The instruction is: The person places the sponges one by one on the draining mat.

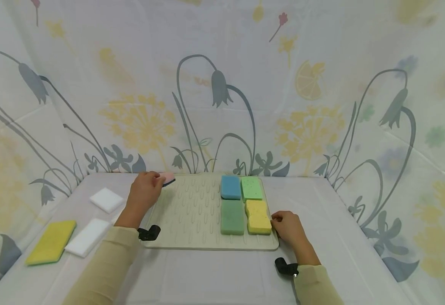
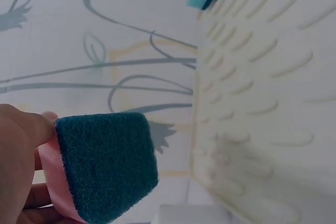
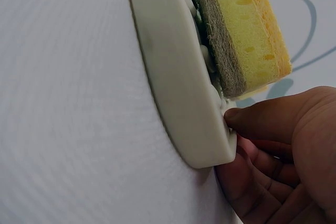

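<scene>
Left hand (image 1: pixel 145 189) pinches a pink sponge (image 1: pixel 167 178) with a dark teal scouring face (image 2: pixel 105 163), thumb on one side, fingers on the other. The sponge sits at the far-left corner of the drying mat (image 1: pixel 192 212), just over its edge, long axis roughly across the mat. Open ribbed mat surface lies to the right of and nearer than that hand.

Right hand (image 1: pixel 289 226) is at the mat's near-right edge, fingers curled, fingertips (image 3: pixel 247 121) touching the rim right next to the yellow sponge (image 1: pixel 258 217). Whether it actually grips the rim, I can't tell.

On the mat's right side, a 2x2 block: blue sponge (image 1: pixel 230 187), light green sponge (image 1: pixel 251 188), dark green sponge (image 1: pixel 232 217), yellow one. All soft rectangular foam; the yellow has a grey-brown scrub layer underneath.

Mat is stiff-looking, cream, with raised ribs.

Off the mat to the left: two white foam blocks (image 1: pixel 106 199), (image 1: pixel 87 237) and a flat yellow-green sponge (image 1: pixel 51 242), well apart from both hands.
</scene>
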The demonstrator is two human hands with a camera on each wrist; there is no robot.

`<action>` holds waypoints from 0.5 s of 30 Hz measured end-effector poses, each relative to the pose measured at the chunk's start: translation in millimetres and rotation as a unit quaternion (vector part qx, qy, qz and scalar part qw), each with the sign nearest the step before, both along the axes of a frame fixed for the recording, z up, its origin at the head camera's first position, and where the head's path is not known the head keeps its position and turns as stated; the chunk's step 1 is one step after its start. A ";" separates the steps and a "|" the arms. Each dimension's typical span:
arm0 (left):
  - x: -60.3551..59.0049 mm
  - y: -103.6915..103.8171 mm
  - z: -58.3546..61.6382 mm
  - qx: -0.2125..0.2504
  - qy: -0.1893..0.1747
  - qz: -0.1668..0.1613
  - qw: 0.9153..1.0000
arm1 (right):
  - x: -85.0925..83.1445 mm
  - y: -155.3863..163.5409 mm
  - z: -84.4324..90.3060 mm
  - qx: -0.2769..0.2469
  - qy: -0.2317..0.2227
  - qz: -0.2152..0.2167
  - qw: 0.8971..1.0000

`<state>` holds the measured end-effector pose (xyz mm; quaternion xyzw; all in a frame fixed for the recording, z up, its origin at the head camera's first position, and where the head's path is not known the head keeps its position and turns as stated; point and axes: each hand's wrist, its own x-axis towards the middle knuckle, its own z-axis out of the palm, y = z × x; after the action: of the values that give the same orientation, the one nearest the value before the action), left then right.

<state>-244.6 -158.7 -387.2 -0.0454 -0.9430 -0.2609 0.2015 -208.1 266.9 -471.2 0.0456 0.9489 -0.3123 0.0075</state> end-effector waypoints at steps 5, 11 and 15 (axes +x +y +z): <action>-4.9 11.4 -5.2 0.006 -0.011 -0.001 1.000 | -0.6 -0.1 0.1 -0.002 -0.008 -0.008 1.000; -9.4 24.6 -11.3 0.020 -0.023 -0.010 0.999 | -1.2 0.6 -0.4 0.002 -0.003 -0.004 1.000; -13.2 31.2 -17.3 0.027 -0.028 -0.015 0.999 | -0.7 0.1 0.0 0.002 -0.006 -0.005 1.000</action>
<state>-257.8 -127.5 -404.5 -0.0463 -0.9401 -0.2907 0.1721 -208.8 267.0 -471.2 0.0518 0.9491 -0.3104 0.0116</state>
